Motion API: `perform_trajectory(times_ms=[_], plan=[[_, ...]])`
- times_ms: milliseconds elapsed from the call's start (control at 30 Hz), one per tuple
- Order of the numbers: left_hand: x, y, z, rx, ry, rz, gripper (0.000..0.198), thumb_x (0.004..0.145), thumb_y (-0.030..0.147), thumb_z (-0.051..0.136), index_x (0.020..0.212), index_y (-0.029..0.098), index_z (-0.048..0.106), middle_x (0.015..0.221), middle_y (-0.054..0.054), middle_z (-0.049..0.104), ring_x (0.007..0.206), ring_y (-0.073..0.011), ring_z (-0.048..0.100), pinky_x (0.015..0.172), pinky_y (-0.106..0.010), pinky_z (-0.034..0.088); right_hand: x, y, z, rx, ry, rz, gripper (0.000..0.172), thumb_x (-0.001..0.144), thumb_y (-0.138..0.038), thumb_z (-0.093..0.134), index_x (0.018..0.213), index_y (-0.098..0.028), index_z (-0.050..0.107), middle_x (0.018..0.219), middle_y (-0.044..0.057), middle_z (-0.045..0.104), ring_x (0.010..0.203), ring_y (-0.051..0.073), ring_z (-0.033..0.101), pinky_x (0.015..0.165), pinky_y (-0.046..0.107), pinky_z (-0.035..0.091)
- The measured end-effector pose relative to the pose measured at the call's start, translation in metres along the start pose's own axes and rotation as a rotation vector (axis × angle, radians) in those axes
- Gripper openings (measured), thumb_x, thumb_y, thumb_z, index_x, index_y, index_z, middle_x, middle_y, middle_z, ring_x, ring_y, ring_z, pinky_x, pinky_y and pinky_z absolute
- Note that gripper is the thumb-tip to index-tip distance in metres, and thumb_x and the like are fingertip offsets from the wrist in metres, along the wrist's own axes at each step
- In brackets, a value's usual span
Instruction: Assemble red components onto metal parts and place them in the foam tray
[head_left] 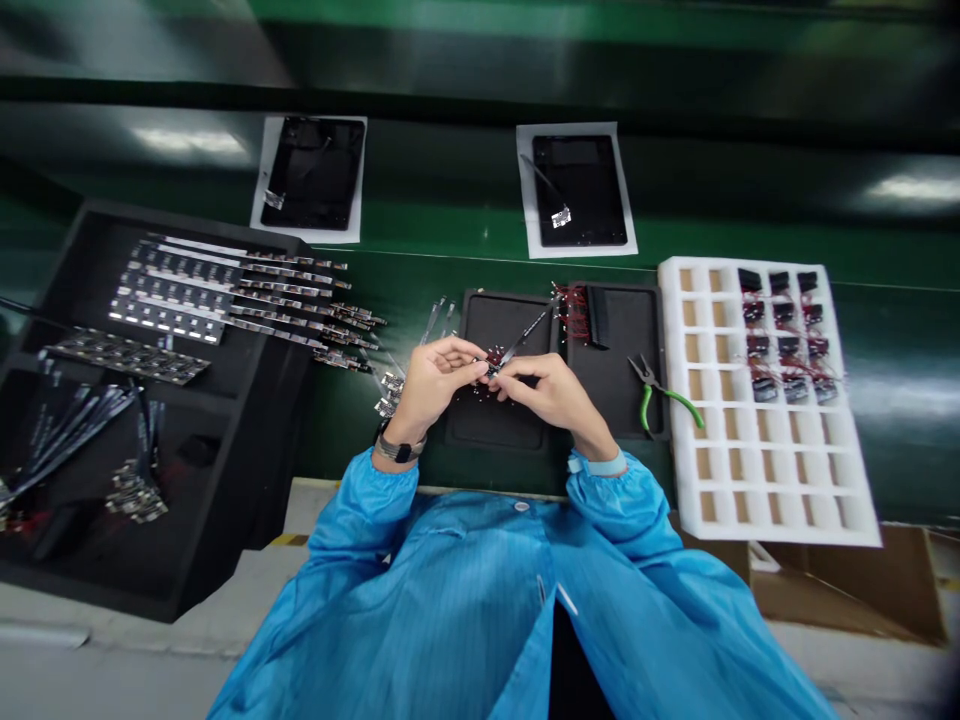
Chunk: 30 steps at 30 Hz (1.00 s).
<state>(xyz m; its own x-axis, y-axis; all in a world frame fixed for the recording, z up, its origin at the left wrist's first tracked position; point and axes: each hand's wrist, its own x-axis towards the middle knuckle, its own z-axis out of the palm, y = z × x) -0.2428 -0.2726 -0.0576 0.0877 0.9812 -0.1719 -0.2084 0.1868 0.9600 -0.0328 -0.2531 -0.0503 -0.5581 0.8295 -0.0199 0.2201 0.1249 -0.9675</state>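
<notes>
From my remote station I took this place for an electronics workshop. Circuit boards (131,357) lay in a black tray (169,585) that jutted past the near edge of a green workbench (352,435), while green-handled pliers (675,396) lay by the left edge of a white divided tray (780,532) of red-wired parts (759,346). The person wore a blue work coat (450,600).

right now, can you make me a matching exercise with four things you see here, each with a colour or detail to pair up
1. pliers
2. grid tray
3. left hand
4. right hand

A. pale blue band at the wrist
B. green handles
C. dark band at the wrist
D. white walls

Pairs: 1-B, 2-D, 3-C, 4-A
</notes>
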Motion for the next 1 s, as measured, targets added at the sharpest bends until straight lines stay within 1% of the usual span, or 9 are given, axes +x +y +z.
perform_trajectory(times_ms=[100, 167, 367, 600, 800, 900, 1000], plan=[[0.0007, -0.0001, -0.0013, -0.013, -0.012, -0.009, 0.028, 0.075, 0.033, 0.092, 0.090, 0.016, 0.076, 0.070, -0.003, 0.074, 0.065, -0.0159, 0.072, 0.066, -0.027, 0.057, 0.0005, 0.0005, -0.0008, 0.087, -0.040, 0.024, 0.024, 0.100, -0.037, 0.067, 0.092, -0.018, 0.080, 0.086, 0.006, 0.080, 0.075, 0.019, 0.075, 0.073, 0.029, 0.059], [0.0007, 0.0001, -0.0011, -0.014, -0.016, -0.012, 0.028, 0.074, 0.033, 0.092, 0.089, 0.016, 0.076, 0.069, -0.003, 0.074, 0.064, -0.0158, 0.072, 0.065, -0.027, 0.057, 0.0005, 0.0002, -0.0017, 0.105, -0.054, 0.022, 0.024, 0.100, -0.037, 0.067, 0.092, -0.018, 0.080, 0.085, 0.005, 0.080, 0.075, 0.018, 0.075, 0.073, 0.029, 0.059], [-0.0004, 0.0030, 0.0004, 0.035, 0.002, -0.003, 0.027, 0.075, 0.033, 0.091, 0.089, 0.016, 0.076, 0.070, -0.003, 0.074, 0.065, -0.0162, 0.072, 0.065, -0.027, 0.056, -0.0014, 0.0002, -0.0026, -0.043, -0.012, -0.010, 0.025, 0.102, -0.038, 0.065, 0.093, -0.019, 0.080, 0.084, 0.004, 0.079, 0.077, 0.019, 0.073, 0.075, 0.030, 0.056], [0.0002, 0.0050, 0.0000, -0.001, -0.028, -0.019, 0.026, 0.075, 0.030, 0.092, 0.088, 0.015, 0.076, 0.068, -0.004, 0.074, 0.063, -0.0154, 0.071, 0.063, -0.026, 0.055, -0.0015, 0.0005, -0.0043, 0.019, -0.054, 0.000, 0.027, 0.103, -0.039, 0.064, 0.095, -0.018, 0.080, 0.085, 0.005, 0.079, 0.078, 0.019, 0.074, 0.076, 0.030, 0.056], [-0.0002, 0.0047, 0.0009, 0.054, -0.030, 0.008, 0.024, 0.075, 0.030, 0.091, 0.087, 0.015, 0.076, 0.068, -0.003, 0.074, 0.064, -0.0153, 0.071, 0.064, -0.026, 0.056, -0.0012, 0.0019, -0.0064, -0.034, -0.086, -0.003, 0.029, 0.103, -0.041, 0.064, 0.094, -0.019, 0.080, 0.085, 0.005, 0.080, 0.079, 0.019, 0.074, 0.077, 0.030, 0.056], [0.0004, 0.0037, 0.0009, 0.063, -0.033, -0.016, 0.026, 0.075, 0.032, 0.091, 0.088, 0.015, 0.076, 0.069, -0.004, 0.074, 0.064, -0.0164, 0.071, 0.064, -0.028, 0.057, -0.0017, 0.0009, -0.0080, -0.039, -0.101, -0.019, 0.029, 0.103, -0.041, 0.064, 0.095, -0.019, 0.080, 0.087, 0.005, 0.080, 0.081, 0.020, 0.074, 0.079, 0.031, 0.057], [0.0019, 0.0024, 0.0009, 0.025, -0.048, -0.050, 0.029, 0.074, 0.034, 0.091, 0.089, 0.015, 0.076, 0.068, -0.004, 0.074, 0.062, -0.0166, 0.071, 0.062, -0.028, 0.058, -0.0026, -0.0013, -0.0089, -0.007, -0.099, -0.016, 0.028, 0.103, -0.041, 0.064, 0.099, -0.019, 0.081, 0.090, 0.006, 0.081, 0.084, 0.021, 0.075, 0.081, 0.033, 0.058]])
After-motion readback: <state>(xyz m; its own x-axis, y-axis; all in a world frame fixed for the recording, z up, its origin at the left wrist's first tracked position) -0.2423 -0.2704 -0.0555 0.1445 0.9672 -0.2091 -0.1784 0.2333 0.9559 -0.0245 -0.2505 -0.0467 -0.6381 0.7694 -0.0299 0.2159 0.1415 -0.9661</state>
